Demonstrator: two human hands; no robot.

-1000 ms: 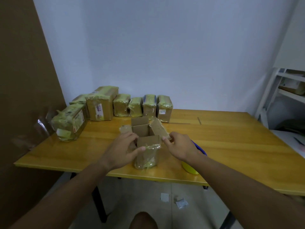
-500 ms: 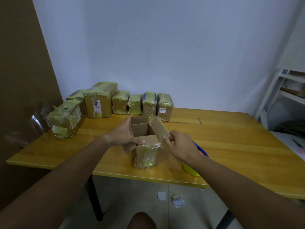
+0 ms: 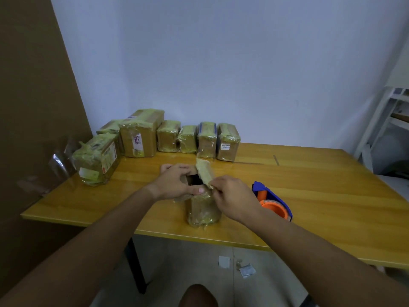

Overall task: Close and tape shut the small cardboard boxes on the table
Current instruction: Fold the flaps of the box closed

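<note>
Small cardboard box (image 3: pixel 202 209) stands upright near the front edge of the wooden table (image 3: pixel 321 196), its sides wrapped in glossy tape, top partly open with a dark gap showing. Left hand (image 3: pixel 174 181) curled over the left flaps, thumb pressed on the near flap. Right hand (image 3: pixel 233 196) pinches the raised right flap (image 3: pixel 204 171) between fingers and thumb. Blue-and-orange tape dispenser (image 3: pixel 273 201) sits just beside the right wrist. Row of taped boxes (image 3: pixel 188 138) lines the far edge by the wall.
</note>
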